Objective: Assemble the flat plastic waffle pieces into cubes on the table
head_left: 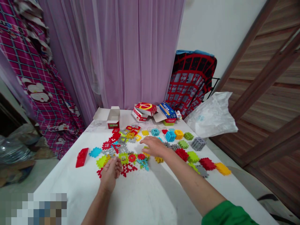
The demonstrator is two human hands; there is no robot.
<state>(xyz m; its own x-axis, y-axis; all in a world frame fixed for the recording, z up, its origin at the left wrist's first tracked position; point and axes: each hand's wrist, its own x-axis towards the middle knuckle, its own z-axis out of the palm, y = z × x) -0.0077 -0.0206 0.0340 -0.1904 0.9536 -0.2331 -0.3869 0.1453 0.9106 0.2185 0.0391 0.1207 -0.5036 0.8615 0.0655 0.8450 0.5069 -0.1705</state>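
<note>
A spread of flat plastic interlocking tiles (122, 147) in red, green, yellow, blue and grey lies across the white table (140, 193). My left hand (110, 173) rests at the near edge of the pile with its fingers curled over red tiles (128, 168); what it grips, if anything, is hidden. My right hand (153, 146) reaches over the middle of the pile, palm down, fingers stretched toward yellow and grey pieces. Assembled blocks sit to the right: a blue one (170, 136), a grey cube (198, 143), a red one (207, 163) and a yellow one (223, 168).
A red roof-shaped piece (82, 157) lies apart at the left. Small open cartons (112, 118) and red and blue boxes (146, 110) stand at the table's far edge. A white plastic bag (212, 115) lies at the right. A purple curtain (122, 53) hangs behind.
</note>
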